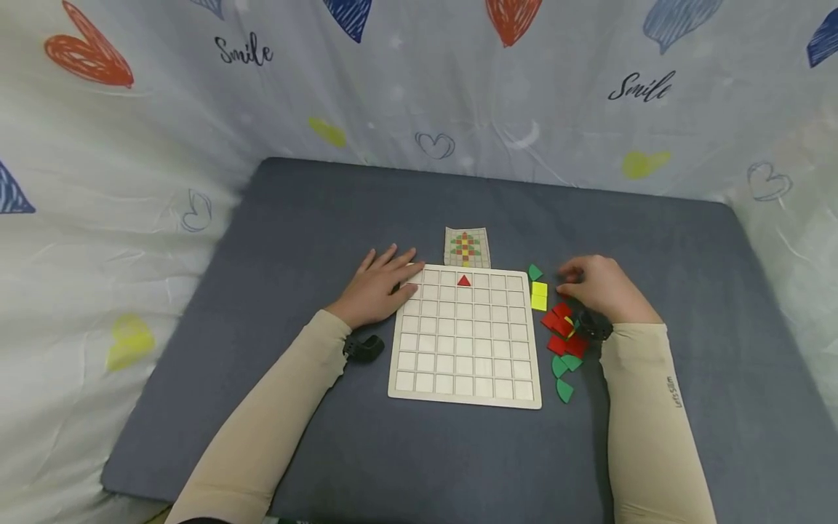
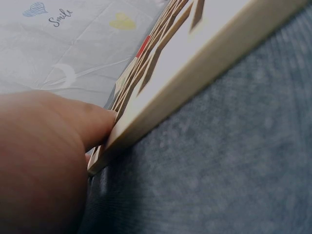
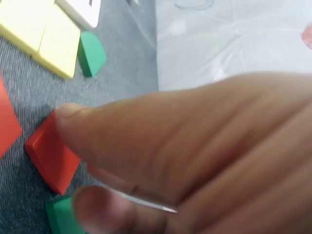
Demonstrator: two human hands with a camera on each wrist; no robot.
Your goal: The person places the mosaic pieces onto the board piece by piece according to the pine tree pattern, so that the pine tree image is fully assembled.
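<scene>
On the tabletop (image 1: 327,211), the board (image 1: 444,365) bore one red triangle (image 1: 464,282). The left hand (image 1: 378,287) rested spread on its corner; the right hand (image 1: 602,287) curled near loose pieces (image 1: 558,322), grip unclear. Piece-picking seemed in hand, calling for a neat pinch.

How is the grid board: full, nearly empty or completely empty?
Nearly empty. The grid board holds one red triangle in its far row; other visible cells are bare.

The black script word "Smile" (image 1: 244,51) is printed twice on the pale sheet (image 1: 406,87); the beige right sleeve (image 1: 655,437) carries small lettering, apparently "Let's Slim".
</scene>
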